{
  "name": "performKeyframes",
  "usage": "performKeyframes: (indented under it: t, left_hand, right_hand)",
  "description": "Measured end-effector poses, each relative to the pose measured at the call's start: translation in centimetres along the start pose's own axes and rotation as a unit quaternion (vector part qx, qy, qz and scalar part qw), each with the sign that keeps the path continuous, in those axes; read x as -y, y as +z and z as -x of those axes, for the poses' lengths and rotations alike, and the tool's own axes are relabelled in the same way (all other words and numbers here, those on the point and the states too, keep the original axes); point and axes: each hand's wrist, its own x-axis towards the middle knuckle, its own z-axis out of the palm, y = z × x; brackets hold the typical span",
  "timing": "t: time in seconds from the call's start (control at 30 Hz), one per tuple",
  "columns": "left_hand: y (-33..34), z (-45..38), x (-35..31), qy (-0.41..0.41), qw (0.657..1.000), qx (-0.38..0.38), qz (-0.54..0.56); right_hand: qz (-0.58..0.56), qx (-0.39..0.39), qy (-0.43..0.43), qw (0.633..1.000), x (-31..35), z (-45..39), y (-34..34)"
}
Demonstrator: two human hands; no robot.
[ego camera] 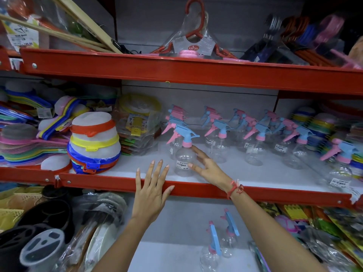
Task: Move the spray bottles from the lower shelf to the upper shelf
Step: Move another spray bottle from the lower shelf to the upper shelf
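Many spray bottles stand on the upper shelf [196,188]; the right hand [206,165], open, touches the front bottle [183,160]. Left hand [152,190] open, empty. Below, two bottles [220,246] remain.

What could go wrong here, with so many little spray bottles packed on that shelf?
1. The right hand is open against the front clear plastic spray bottle with the blue trigger; a nudge could tip it into the bottles behind.
2. That bottle stands near the red shelf edge, so it might fall off.
3. Two clear spray bottles remain on the lower white shelf and could be overlooked.
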Motion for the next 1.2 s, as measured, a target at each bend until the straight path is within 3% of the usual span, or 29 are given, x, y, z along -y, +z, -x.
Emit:
performKeyframes:
  t: [0.2, 0.33, 0.47, 0.6, 0.8, 0.97, 1.2]
  left_hand:
    - [0.5, 0.7, -1.0, -0.018, 0.999, -0.026, 0.015]
    - [1.0, 1.1, -2.6, -0.014, 0.999, -0.035, 0.024]
    - [1.7, 1.1, -3.3, -0.021, 0.999, -0.031, 0.018]
    - [2.4, 0.6, -3.0, -0.021, 0.999, -0.036, 0.019]
    - [3.2, 0.2, -2.5, -0.007, 0.998, -0.055, 0.022]
    - [3.6, 0.1, -2.4, -0.004, 0.998, -0.064, 0.025]
    - [3.5, 0.2, -2.5, -0.005, 0.998, -0.053, 0.03]
  right_hand:
    - [0.053, -0.272, -0.112, 0.954, -0.3, 5.3, 2.7]
    - [0.101, -0.337, -0.138, 0.926, -3.2, 10.0, 4.2]
    - [0.121, -0.318, -0.069, 0.938, -8.4, 14.5, 5.8]
    - [0.123, -0.258, 0.056, 0.957, -13.9, 18.8, 7.5]
    - [0.072, -0.161, 0.255, 0.951, -18.9, 20.2, 10.3]
    - [0.059, -0.115, 0.286, 0.949, -20.2, 19.0, 11.4]
    - [0.015, -0.157, 0.246, 0.956, -18.8, 20.0, 10.6]
